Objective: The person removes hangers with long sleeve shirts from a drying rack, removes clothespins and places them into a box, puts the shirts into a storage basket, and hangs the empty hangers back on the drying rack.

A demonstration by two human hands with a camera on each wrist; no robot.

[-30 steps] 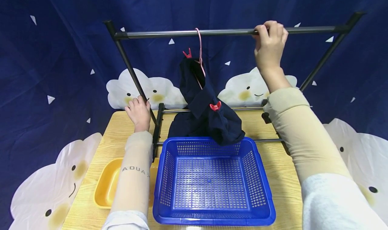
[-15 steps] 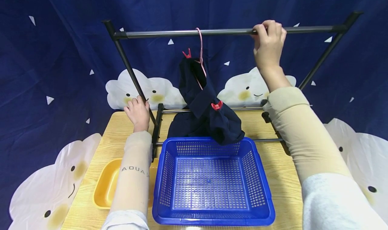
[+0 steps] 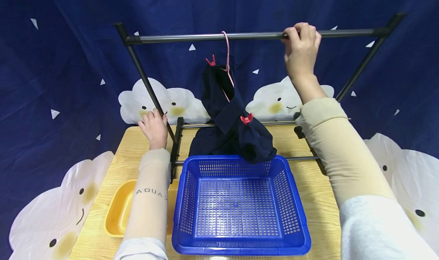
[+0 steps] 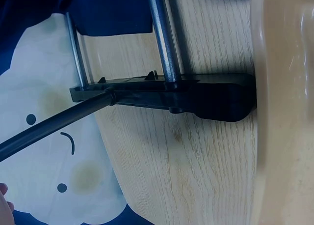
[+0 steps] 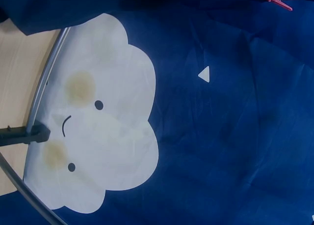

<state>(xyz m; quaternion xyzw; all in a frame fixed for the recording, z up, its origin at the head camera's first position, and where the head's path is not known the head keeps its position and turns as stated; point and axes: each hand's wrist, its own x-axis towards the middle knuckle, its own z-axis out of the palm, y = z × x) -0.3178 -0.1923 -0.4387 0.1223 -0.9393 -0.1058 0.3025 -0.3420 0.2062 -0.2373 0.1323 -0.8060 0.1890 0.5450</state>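
Observation:
In the head view, my right hand [image 3: 302,52] grips the top rail of a black clothes rack [image 3: 253,35], right of its middle. My left hand [image 3: 154,130] is at the rack's left post [image 3: 142,73], thumb and fingers on either side of it; this grip is partly hidden. From the rail hangs a pink hanger [image 3: 228,50] with a dark navy collared garment [image 3: 255,140]. One red clip [image 3: 211,61] sits at the garment's top and another red clip [image 3: 247,118] lower right. Its lower edge overlaps a blue basket's rim.
The blue perforated basket [image 3: 236,250] stands on the wooden table [image 3: 125,149] before the rack. A yellow tub [image 3: 116,210] lies left, partly under my left forearm. The rack's black foot [image 4: 216,99] rests on the table. A navy curtain [image 5: 230,136] with clouds hangs behind.
Both hands keep their places on the rack. The rack and right hand have drifted slightly left in the head view. The lower red clip has shifted a little to the right.

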